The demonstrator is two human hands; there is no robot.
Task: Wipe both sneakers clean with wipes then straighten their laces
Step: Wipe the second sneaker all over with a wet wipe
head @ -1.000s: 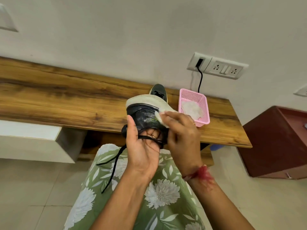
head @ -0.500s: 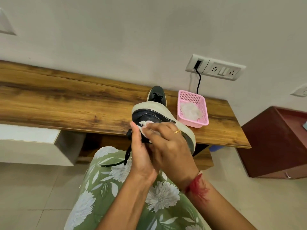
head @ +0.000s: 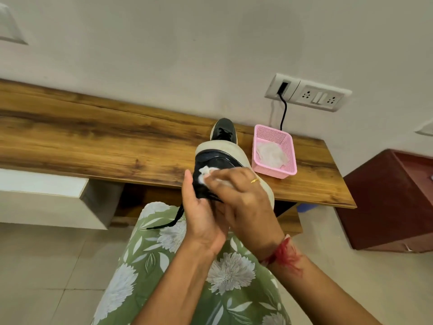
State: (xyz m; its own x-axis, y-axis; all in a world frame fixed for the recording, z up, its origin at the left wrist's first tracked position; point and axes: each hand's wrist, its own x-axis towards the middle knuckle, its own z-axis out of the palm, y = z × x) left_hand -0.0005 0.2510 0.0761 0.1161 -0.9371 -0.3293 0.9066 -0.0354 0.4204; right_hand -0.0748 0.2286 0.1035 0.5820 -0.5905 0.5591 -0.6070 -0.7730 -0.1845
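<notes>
A black sneaker (head: 216,159) with a cream sole is held up over my lap, at the front edge of the wooden desk (head: 93,141). My left hand (head: 201,219) grips it from below, thumb up along its left side. My right hand (head: 241,200) presses a white wipe (head: 204,175) against the black upper. A black lace (head: 168,220) hangs down to the left. The second black sneaker (head: 223,131) stands on the desk behind, mostly hidden.
A pink mesh basket (head: 287,171) holding white wipes (head: 269,153) sits on the desk to the right of the shoes. A wall socket (head: 309,95) with a black cable is above it. A dark red cabinet (head: 386,202) stands at the right.
My right hand with the wipe has moved left across the sneaker, from the sole edge to the black upper. The shoe has tilted a little. The hanging lace shows less.
</notes>
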